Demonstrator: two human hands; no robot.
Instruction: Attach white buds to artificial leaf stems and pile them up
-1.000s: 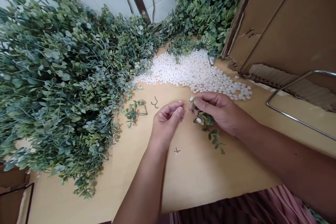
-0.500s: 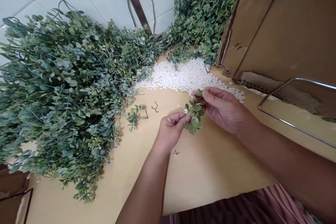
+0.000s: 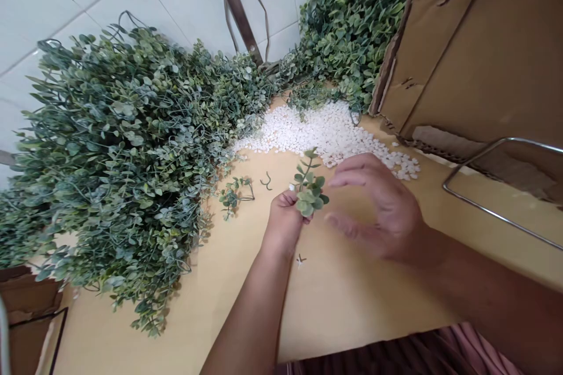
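Note:
In my left hand (image 3: 285, 214), closed around its stem, is a small leafy sprig (image 3: 310, 192) that looks like artificial greenery. A little white piece (image 3: 291, 187) shows on it beside my fingers. My right hand (image 3: 378, 208) hovers just to the right with thumb and fingers apart and nothing between them, slightly blurred. Behind both hands lies a spread of small white pieces (image 3: 325, 132). A loose sprig (image 3: 231, 196) and a short green stem piece (image 3: 266, 181) rest on the table left of my left hand.
A big heap of leafy sprigs (image 3: 145, 158) covers the table's left side, and another heap (image 3: 352, 29) stands at the back. To the right are a cardboard box (image 3: 484, 53) and a bent metal rod (image 3: 497, 205). A small star-shaped scrap (image 3: 301, 261) lies on the tabletop (image 3: 352, 304).
The sprig went from my right hand into my left, which was pinching near a white bit earlier. My right hand has let go, opened and drawn back to the right.

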